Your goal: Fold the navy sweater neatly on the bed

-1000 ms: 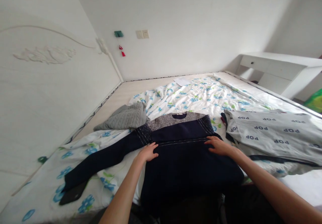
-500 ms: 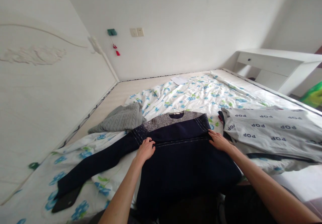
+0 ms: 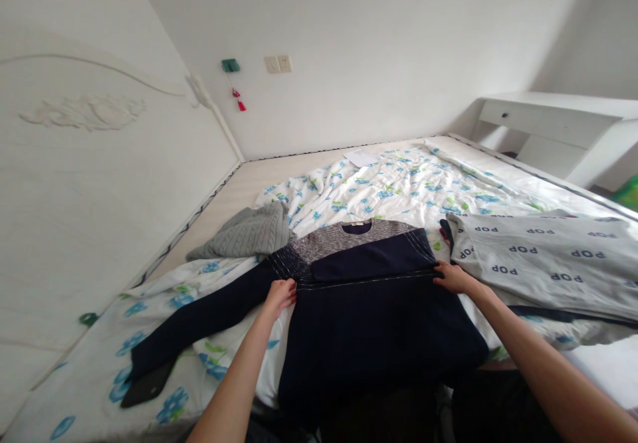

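Note:
A navy sweater with a grey speckled yoke lies flat on the floral bedsheet, collar away from me. Its left sleeve stretches out toward the lower left. My left hand sits at the sweater's left side near the armpit, fingers curled onto the fabric edge. My right hand rests at the sweater's right edge, fingers closed on the cloth there. Both hands are level with a pale stitched line across the chest.
A grey cable-knit garment lies folded behind the sweater on the left. A grey "POP" printed garment is spread on the right. A dark phone lies by the sleeve cuff. White headboard on the left, white desk far right.
Both hands have slid outward from the sweater's chest to its left and right edges and closed on the fabric. The view has shifted slightly.

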The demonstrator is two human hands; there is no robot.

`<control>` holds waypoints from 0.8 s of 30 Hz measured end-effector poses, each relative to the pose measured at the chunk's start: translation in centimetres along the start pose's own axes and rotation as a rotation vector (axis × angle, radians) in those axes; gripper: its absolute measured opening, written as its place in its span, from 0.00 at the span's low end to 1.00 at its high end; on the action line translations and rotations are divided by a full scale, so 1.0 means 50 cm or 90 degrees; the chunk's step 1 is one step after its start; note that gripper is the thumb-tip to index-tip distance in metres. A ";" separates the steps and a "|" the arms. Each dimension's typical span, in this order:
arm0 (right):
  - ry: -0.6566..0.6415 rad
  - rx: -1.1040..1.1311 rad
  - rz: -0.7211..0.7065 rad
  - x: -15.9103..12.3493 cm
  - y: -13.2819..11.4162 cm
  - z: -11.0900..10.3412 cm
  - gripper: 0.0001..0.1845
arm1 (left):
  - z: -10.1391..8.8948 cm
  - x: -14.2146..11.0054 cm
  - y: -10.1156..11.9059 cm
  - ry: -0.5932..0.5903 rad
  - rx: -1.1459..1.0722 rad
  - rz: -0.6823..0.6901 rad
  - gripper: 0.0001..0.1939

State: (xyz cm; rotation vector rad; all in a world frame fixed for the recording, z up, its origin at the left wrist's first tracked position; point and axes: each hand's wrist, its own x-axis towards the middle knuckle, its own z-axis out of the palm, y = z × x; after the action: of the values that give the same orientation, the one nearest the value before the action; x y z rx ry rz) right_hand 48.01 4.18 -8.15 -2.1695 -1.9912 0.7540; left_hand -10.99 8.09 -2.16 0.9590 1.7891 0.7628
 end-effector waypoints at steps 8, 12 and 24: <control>-0.034 -0.042 0.005 0.005 -0.019 0.008 0.21 | 0.047 0.011 0.011 0.079 -0.223 -0.057 0.08; -0.059 -0.090 -0.010 0.002 -0.023 0.003 0.26 | 0.051 0.022 0.011 0.140 -0.195 -0.045 0.12; -0.069 -0.165 -0.051 0.009 -0.009 0.005 0.29 | 0.051 -0.027 0.042 0.124 0.576 0.287 0.12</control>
State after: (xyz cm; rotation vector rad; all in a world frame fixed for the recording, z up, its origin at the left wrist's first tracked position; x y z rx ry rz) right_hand 47.53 4.60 -8.30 -2.2071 -2.3330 0.6464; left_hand -7.68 8.19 -0.78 1.9798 2.1498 0.2735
